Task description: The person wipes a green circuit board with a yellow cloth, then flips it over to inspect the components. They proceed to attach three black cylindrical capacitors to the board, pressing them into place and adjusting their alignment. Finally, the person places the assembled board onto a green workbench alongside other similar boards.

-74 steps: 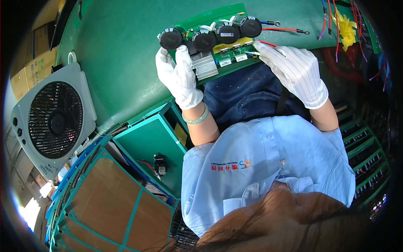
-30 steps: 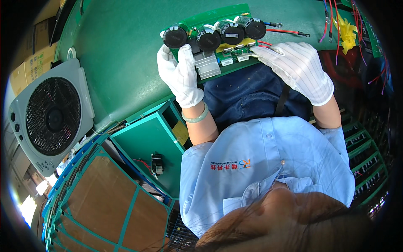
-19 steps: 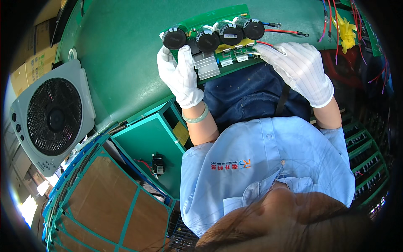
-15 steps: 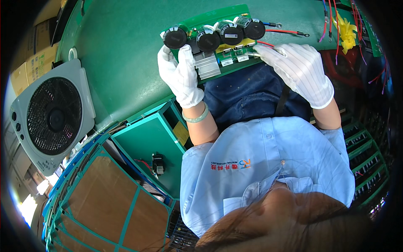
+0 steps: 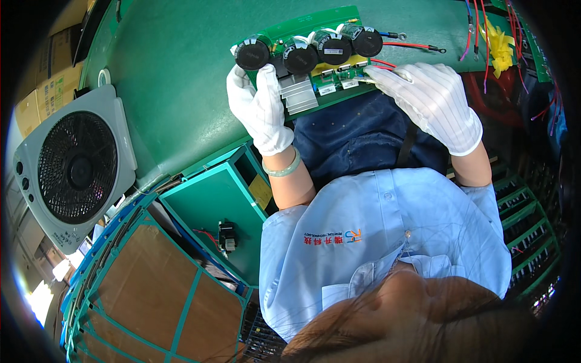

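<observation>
A green circuit board [image 5: 302, 25] is tilted up at the near edge of the green work surface. Several black-topped round capacitors [image 5: 332, 48] stand along it, with a ribbed silver heat sink [image 5: 299, 95] at its near side. My left hand [image 5: 257, 107], in a white glove, grips the board's left end, thumb beside the leftmost capacitor. At the right end, my gloved right hand [image 5: 426, 100] has thumb and fingers pinched together by the small upright board [image 5: 348, 75]. Whatever lies between those fingertips is too small to make out. Red wires [image 5: 417, 46] with ring terminals extend rightward from the board.
A grey box fan [image 5: 78, 166] stands left of the work surface. Below it is an open green drawer [image 5: 206, 209] with a small black part inside. Loose red wires [image 5: 484, 45] and a yellow bundle [image 5: 500, 48] hang at the far right.
My right fingertips have shifted very slightly at the board's right end. My left hand and the circuit board stay in place.
</observation>
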{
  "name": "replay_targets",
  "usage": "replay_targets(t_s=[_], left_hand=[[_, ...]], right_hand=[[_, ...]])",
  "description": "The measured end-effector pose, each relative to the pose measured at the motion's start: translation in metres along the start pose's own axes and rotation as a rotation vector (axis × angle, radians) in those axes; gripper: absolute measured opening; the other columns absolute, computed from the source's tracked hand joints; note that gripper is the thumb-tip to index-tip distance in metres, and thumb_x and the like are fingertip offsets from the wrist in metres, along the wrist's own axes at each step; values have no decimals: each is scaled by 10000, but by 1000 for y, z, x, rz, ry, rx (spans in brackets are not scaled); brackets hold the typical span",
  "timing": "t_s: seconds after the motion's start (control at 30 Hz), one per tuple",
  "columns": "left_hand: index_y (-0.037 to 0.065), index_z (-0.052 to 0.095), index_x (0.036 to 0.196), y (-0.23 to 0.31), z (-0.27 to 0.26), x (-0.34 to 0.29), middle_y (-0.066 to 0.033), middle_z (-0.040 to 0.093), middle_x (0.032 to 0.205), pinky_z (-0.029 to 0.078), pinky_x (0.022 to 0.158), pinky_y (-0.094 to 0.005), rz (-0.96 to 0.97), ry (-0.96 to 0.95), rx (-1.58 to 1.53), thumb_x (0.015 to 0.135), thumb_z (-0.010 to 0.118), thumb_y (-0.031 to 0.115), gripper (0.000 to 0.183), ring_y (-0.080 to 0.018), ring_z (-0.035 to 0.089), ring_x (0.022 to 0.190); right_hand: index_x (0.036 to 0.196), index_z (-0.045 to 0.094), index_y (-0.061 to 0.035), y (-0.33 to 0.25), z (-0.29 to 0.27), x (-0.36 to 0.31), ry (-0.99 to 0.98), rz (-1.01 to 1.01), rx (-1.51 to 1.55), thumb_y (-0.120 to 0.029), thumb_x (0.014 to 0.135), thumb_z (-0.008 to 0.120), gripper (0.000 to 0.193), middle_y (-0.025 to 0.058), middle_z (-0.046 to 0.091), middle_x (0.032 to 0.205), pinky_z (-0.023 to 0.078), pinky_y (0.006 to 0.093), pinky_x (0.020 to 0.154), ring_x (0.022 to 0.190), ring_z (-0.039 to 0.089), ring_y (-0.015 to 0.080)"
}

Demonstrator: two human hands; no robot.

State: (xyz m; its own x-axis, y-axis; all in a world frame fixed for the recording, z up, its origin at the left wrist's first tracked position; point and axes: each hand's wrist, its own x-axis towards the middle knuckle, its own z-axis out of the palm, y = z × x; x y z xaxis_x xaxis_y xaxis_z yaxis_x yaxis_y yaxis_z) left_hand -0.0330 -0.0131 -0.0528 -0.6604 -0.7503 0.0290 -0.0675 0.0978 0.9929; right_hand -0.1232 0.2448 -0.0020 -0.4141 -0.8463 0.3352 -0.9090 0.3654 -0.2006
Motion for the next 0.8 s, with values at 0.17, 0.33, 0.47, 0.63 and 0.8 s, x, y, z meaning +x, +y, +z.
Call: replay_targets(t_s=[0.17,0.33,0.47,0.63,0.8], left_hand=[[-50,566,1131,2,0,0,-98,608,1080,430,948,-314,-2,0,0,847,712,52,335,-154,554,1007],[-50,564,1136,1,0,0,-101,609,1083,427,957,-320,8,-3,11,846,711,50,340,-159,555,1014],[-51,562,1137,-2,-2,0,-101,608,1081,427,958,-320,23,-11,-11,846,711,45,341,-158,554,1017],[-48,562,1134,4,1,0,-100,607,1075,430,952,-318,-16,-1,24,850,702,30,326,-156,553,1012],[-44,565,1129,2,0,0,-99,608,1072,424,960,-322,-4,6,36,850,698,22,317,-159,551,1009]], right_hand=[[1230,650,-150,-1,4,-2,19,5,13,-124,734,672,497,19,579,789,471,324,576,658,593,179],[1210,665,-137,1,4,-2,51,19,-6,-112,721,692,490,31,585,780,463,326,570,663,599,192],[1200,670,-134,2,1,-2,28,-6,-14,-124,742,683,459,30,576,766,458,325,564,659,598,189],[1216,657,-143,5,4,-2,27,-23,7,-145,785,650,431,17,540,747,453,315,554,631,574,174],[1213,659,-142,7,2,0,-22,-39,4,-152,809,645,404,12,521,724,450,317,545,609,553,179]])
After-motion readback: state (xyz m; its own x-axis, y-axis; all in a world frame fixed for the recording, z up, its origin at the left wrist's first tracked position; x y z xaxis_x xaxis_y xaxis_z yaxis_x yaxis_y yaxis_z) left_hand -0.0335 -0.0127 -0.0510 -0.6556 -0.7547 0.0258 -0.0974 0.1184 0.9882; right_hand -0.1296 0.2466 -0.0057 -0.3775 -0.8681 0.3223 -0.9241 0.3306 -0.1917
